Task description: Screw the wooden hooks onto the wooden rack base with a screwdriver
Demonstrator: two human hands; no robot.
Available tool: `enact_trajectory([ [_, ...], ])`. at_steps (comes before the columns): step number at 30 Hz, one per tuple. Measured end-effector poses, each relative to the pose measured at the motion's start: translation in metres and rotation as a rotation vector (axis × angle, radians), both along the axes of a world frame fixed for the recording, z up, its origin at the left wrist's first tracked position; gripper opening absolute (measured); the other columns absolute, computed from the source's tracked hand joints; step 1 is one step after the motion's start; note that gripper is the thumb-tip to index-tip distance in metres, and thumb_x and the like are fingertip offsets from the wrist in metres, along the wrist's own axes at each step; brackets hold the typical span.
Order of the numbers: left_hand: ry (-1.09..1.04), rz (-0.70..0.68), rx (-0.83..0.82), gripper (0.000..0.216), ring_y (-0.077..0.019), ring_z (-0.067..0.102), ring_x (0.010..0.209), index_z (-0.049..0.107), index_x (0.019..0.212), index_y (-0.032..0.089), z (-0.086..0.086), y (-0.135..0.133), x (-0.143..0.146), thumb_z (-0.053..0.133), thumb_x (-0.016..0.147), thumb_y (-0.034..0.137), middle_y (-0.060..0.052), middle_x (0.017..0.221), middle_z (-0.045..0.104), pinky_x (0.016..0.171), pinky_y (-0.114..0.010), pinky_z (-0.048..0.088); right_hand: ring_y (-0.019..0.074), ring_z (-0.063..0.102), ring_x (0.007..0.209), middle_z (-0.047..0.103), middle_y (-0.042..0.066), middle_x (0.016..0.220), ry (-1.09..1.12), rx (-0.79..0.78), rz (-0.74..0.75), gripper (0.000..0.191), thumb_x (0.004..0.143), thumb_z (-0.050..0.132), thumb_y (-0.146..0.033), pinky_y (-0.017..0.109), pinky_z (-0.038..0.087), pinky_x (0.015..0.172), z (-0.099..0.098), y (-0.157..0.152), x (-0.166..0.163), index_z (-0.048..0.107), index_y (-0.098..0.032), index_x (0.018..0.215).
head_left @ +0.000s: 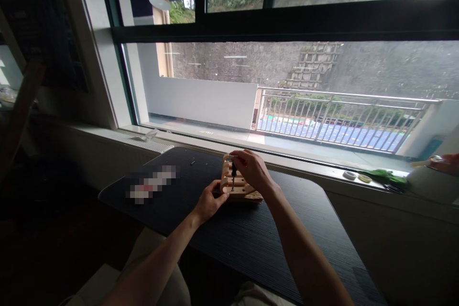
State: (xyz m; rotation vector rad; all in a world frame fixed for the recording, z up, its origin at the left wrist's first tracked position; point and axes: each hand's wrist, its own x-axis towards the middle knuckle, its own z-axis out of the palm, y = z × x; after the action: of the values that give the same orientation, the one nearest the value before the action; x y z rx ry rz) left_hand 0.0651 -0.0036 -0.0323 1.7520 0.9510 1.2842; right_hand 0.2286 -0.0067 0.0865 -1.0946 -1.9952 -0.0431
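Note:
A small slatted wooden piece (pixel 241 190) with a curved end stands on the dark table in front of me. My left hand (pixel 210 199) grips its near left corner, thumb and fingers closed around the edge. Above the slats, my right hand (pixel 250 165) is closed on the handle of a black screwdriver (pixel 234 170). The screwdriver points straight down, its tip at a screw hole in the nearest slat. Dark round spots, screws or holes, show on the slats. Part of the wooden piece is hidden behind my right hand and wrist.
The dark table (pixel 294 229) reaches to the window sill. A blurred-out flat item (pixel 152 184) lies on its left, with small screws (pixel 192 162) near the back edge. Tape rolls (pixel 350 175) and a green cloth (pixel 385 177) rest on the sill. Another person's hand (pixel 450 165) shows far right.

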Motion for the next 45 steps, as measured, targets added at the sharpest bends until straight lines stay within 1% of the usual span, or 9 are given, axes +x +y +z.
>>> enact_trajectory([
  [4, -0.002, 0.008, 0.001, 0.026, -0.0183, 0.061, 0.090, 0.059, 0.101, 0.018, -0.0007, -0.0003, -0.0002, 0.060, 0.076, 0.026, -0.004, 0.096, 0.066, 0.082, -0.028, 0.048, 0.0130, 0.059, 0.073, 0.064, 0.003, 0.092, -0.019, -0.018, 0.020, 0.024, 0.088, 0.048, -0.028, 0.024, 0.042, 0.066, 0.0011, -0.0020, 0.0013, 0.068, -0.025, 0.101],
  [9, -0.012, 0.015, -0.001, 0.026, -0.0176, 0.061, 0.089, 0.060, 0.100, 0.018, 0.0022, -0.0022, -0.0008, 0.062, 0.075, 0.026, -0.003, 0.095, 0.067, 0.081, -0.027, 0.047, 0.0121, 0.058, 0.072, 0.064, 0.004, 0.099, -0.037, -0.041, 0.059, 0.029, 0.085, 0.047, -0.018, 0.024, 0.043, 0.065, 0.0027, -0.0017, 0.0030, 0.066, -0.023, 0.107],
  [17, -0.010, 0.019, -0.003, 0.026, -0.0175, 0.061, 0.087, 0.060, 0.099, 0.018, 0.0012, -0.0009, -0.0003, 0.062, 0.074, 0.025, -0.003, 0.095, 0.066, 0.080, -0.027, 0.048, 0.0134, 0.058, 0.075, 0.063, 0.003, 0.090, -0.023, -0.027, 0.041, 0.025, 0.085, 0.050, -0.023, 0.024, 0.042, 0.066, 0.0014, 0.0011, 0.0032, 0.067, -0.023, 0.103],
  [21, -0.003, 0.018, 0.001, 0.026, -0.0179, 0.061, 0.088, 0.060, 0.100, 0.018, -0.0003, -0.0002, -0.0001, 0.061, 0.075, 0.025, -0.003, 0.095, 0.066, 0.081, -0.028, 0.048, 0.0123, 0.059, 0.072, 0.064, 0.004, 0.095, -0.020, -0.038, 0.051, 0.026, 0.085, 0.051, -0.022, 0.024, 0.043, 0.064, 0.0025, -0.0008, 0.0022, 0.067, -0.023, 0.105],
  [24, 0.000, 0.023, 0.007, 0.025, -0.0179, 0.061, 0.088, 0.060, 0.099, 0.018, 0.0005, -0.0010, -0.0002, 0.061, 0.075, 0.025, -0.003, 0.095, 0.066, 0.082, -0.028, 0.047, 0.0122, 0.060, 0.075, 0.064, 0.004, 0.102, -0.023, -0.046, 0.085, 0.028, 0.085, 0.047, -0.019, 0.023, 0.044, 0.066, 0.0047, -0.0034, 0.0022, 0.067, -0.023, 0.105],
  [28, 0.000, 0.028, 0.002, 0.026, -0.0180, 0.061, 0.090, 0.061, 0.099, 0.019, 0.0020, -0.0024, -0.0008, 0.061, 0.075, 0.026, -0.002, 0.094, 0.066, 0.082, -0.028, 0.047, 0.0128, 0.061, 0.079, 0.066, 0.003, 0.098, -0.018, -0.046, 0.115, 0.028, 0.087, 0.046, -0.020, 0.023, 0.044, 0.070, 0.0053, -0.0029, 0.0037, 0.067, -0.022, 0.105],
  [32, -0.003, 0.023, -0.002, 0.026, -0.0173, 0.061, 0.088, 0.061, 0.099, 0.019, 0.0023, -0.0025, -0.0009, 0.061, 0.074, 0.027, -0.002, 0.093, 0.066, 0.082, -0.027, 0.047, 0.0141, 0.060, 0.079, 0.066, 0.004, 0.096, 0.003, -0.035, 0.088, 0.026, 0.089, 0.046, -0.025, 0.025, 0.044, 0.070, 0.0026, 0.0018, 0.0050, 0.067, -0.021, 0.104],
  [40, -0.009, 0.021, 0.003, 0.025, -0.0178, 0.062, 0.089, 0.061, 0.098, 0.019, 0.0014, -0.0013, 0.0002, 0.062, 0.074, 0.026, -0.003, 0.095, 0.067, 0.082, -0.028, 0.047, 0.0137, 0.060, 0.078, 0.066, 0.003, 0.091, 0.016, -0.014, 0.067, 0.023, 0.087, 0.051, -0.029, 0.024, 0.044, 0.069, 0.0020, 0.0012, 0.0015, 0.068, -0.022, 0.100],
  [45, -0.004, 0.017, -0.003, 0.025, -0.0179, 0.062, 0.088, 0.060, 0.099, 0.019, 0.0017, -0.0018, 0.0003, 0.061, 0.075, 0.027, -0.003, 0.094, 0.067, 0.080, -0.028, 0.048, 0.0122, 0.060, 0.071, 0.066, 0.004, 0.094, 0.018, -0.026, 0.065, 0.023, 0.085, 0.051, -0.024, 0.023, 0.044, 0.065, 0.0019, -0.0007, 0.0002, 0.068, -0.022, 0.100],
])
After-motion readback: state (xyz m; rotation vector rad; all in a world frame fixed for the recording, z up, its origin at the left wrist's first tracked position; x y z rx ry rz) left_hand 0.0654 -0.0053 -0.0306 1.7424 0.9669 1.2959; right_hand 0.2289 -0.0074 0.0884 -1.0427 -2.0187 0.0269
